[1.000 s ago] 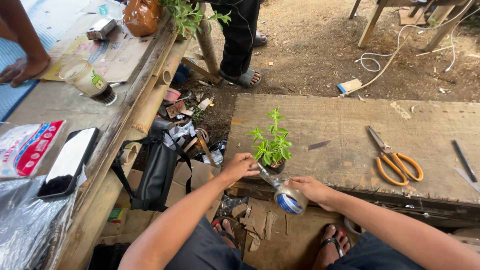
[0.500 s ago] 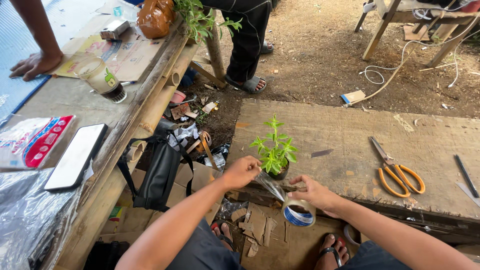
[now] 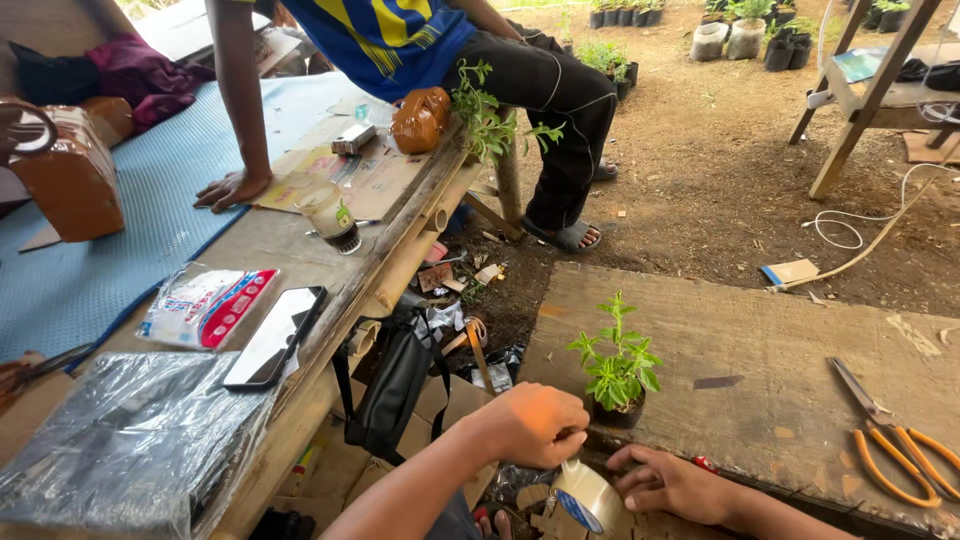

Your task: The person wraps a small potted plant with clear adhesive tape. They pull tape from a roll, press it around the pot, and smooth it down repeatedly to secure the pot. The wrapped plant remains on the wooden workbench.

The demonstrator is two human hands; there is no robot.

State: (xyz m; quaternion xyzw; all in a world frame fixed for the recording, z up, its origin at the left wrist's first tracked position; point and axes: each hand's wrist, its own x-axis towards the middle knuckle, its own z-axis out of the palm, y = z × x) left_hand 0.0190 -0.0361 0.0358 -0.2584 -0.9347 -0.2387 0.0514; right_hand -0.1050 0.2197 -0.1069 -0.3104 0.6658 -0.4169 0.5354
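Observation:
My left hand (image 3: 535,424) pinches the free end of a strip of clear tape pulled up from a tape roll (image 3: 588,497). My right hand (image 3: 672,483) holds that roll from the right, low at the front edge of a wooden board (image 3: 790,350). Just behind both hands a small green plant (image 3: 617,362) stands upright in a dark pot on the board. The tape strip between roll and fingers is short and hard to make out.
Orange-handled scissors (image 3: 890,435) lie at the board's right. On the bench to the left lie a phone (image 3: 273,336), a plastic packet (image 3: 208,305) and a cup (image 3: 330,217). Another person (image 3: 420,50) sits on the bench, one hand (image 3: 232,188) flat on it. A black bag (image 3: 395,385) hangs below.
The view has tilted up and swung, showing more of the seated person and the bench. My hands stay on the tape by the plant, now lower in the frame.

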